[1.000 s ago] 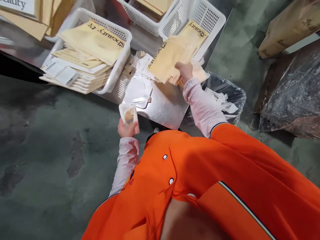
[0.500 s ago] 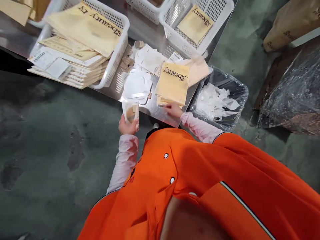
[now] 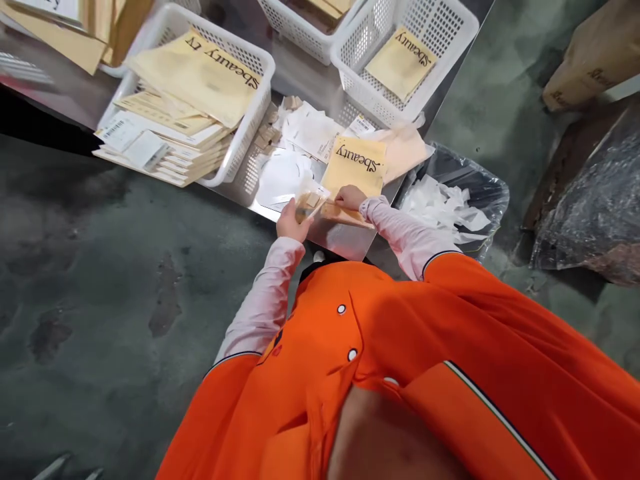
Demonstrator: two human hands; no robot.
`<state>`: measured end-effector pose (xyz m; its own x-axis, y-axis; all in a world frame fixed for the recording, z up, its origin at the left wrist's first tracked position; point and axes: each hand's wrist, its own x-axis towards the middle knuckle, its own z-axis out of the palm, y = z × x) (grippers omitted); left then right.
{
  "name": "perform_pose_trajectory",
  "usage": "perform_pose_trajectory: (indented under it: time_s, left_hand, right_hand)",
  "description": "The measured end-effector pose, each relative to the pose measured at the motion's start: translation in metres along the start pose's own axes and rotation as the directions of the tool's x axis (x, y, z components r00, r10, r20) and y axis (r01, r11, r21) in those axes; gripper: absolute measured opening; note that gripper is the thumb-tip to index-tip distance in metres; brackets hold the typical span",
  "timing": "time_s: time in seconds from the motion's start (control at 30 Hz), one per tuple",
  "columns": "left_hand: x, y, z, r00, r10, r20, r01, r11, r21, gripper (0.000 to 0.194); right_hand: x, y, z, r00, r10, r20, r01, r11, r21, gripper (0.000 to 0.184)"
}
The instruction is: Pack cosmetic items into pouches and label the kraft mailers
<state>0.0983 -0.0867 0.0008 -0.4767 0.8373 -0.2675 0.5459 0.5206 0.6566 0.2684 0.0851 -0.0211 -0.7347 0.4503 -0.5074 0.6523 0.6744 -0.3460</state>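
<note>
My left hand is closed on a small clear packet with something brown inside, at the table's front edge. Its right end meets the left end of a padded envelope; whether any of it is inside, I cannot tell. My right hand pinches the upper edge of that envelope, lifting it a little. Just behind lies a yellow "Sbeauty" envelope. White round-edged cards lie behind my left hand, and several white paper slips lie beyond them.
A white basket at left holds a pile of envelopes. Another basket at the back right holds one envelope. A plastic-lined bin with white paper strips stands off the table's right end. A wrapped bundle is on the floor.
My left hand has carried the packet right and forward to the padded envelope. My right hand has gone from the stack's near edge to lifting an envelope's edge.
</note>
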Motion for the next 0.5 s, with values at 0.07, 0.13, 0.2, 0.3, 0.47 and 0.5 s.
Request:
perform_pose_trajectory:
  time_s: [0.07, 0.13, 0.2, 0.3, 0.47, 0.5]
  left_hand:
    - [0.006, 0.002, 0.004, 1.0, 0.025, -0.013, -0.025, 0.999, -0.026, 0.084]
    - [0.01, 0.002, 0.009, 0.999, 0.048, -0.013, -0.048, 0.998, -0.035, 0.08]
    - [0.011, 0.003, 0.016, 0.997, 0.077, 0.014, -0.076, 0.996, -0.046, 0.074]
    - [0.008, 0.005, 0.032, 0.991, 0.123, 0.053, -0.118, 0.989, -0.09, 0.064]
    - [0.002, 0.007, 0.052, 0.989, 0.134, 0.069, -0.13, 0.989, -0.065, 0.053]
    - [0.001, 0.007, 0.053, 0.987, 0.137, 0.083, -0.134, 0.99, -0.044, 0.052]
  right_hand:
    - [0.005, -0.001, 0.001, 1.0, 0.026, -0.005, -0.026, 1.0, -0.005, 0.026]
    - [0.007, 0.0, 0.005, 0.998, 0.054, -0.017, -0.054, 0.998, -0.008, 0.026]
    - [0.005, 0.002, 0.011, 0.995, 0.09, -0.043, -0.09, 0.996, 0.0, 0.03]
    - [-0.004, 0.01, 0.018, 0.984, 0.156, -0.09, -0.154, 0.987, 0.034, 0.035]
    - [-0.013, 0.025, 0.021, 0.984, 0.158, -0.08, -0.143, 0.976, 0.166, 0.024]
    - [-0.012, 0.027, 0.02, 0.984, 0.157, -0.082, -0.139, 0.971, 0.195, 0.023]
